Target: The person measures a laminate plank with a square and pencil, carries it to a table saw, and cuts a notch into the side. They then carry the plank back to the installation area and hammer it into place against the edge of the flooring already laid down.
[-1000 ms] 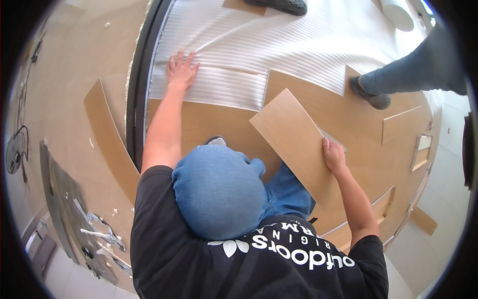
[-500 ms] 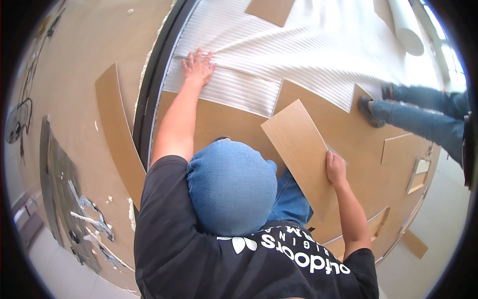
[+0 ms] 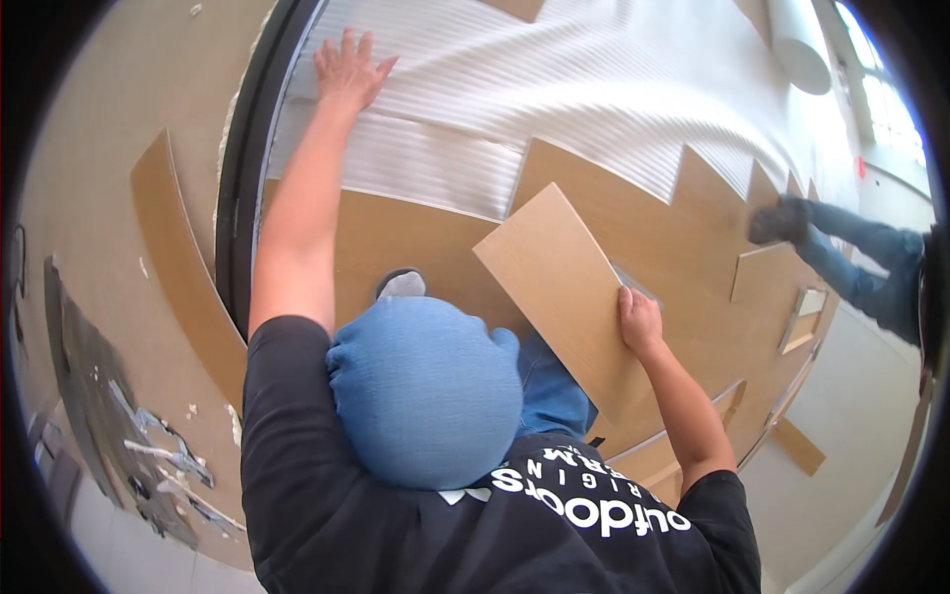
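Observation:
My left hand (image 3: 348, 71) rests with fingers spread on the white ribbed foam underlay (image 3: 435, 153), close to the dark frame along the wall side. A wood-coloured floor plank (image 3: 549, 282) is tilted in front of my bent knee, gripped along its right edge by my right hand (image 3: 641, 317). Part of a grey object (image 3: 635, 284) shows just behind that plank; its kind I cannot tell. Laid planks (image 3: 391, 233) cover the floor below the underlay, their far ends stepped.
A dark frame (image 3: 237, 198) borders the floor on the left, with a loose plank (image 3: 183, 247) beyond it. At the far right lies a roll of white foam (image 3: 804, 54). Another person's jeans-clad legs (image 3: 851, 238) are at the right. Scraps and debris (image 3: 163, 445) lie lower left.
My left hand has slid farther forward over the underlay. The plank stays in my right hand. The other person's feet have shifted, and my view has turned slightly.

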Demonstrator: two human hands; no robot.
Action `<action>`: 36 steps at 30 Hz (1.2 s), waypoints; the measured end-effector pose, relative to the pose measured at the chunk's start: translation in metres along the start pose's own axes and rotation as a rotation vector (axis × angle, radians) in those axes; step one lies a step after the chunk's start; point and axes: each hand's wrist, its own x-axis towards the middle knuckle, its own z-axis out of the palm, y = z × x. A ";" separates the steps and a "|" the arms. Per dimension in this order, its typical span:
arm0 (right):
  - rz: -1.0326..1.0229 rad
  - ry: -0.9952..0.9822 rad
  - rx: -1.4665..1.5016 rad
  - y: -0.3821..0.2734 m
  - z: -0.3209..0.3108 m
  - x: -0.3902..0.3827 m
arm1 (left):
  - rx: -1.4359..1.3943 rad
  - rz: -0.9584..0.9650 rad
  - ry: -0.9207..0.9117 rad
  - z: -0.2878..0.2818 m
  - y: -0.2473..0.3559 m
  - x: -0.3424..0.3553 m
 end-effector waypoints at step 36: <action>-0.166 0.126 0.089 -0.062 -0.041 0.081 | -2.360 -0.067 -1.155 -0.092 0.059 -0.231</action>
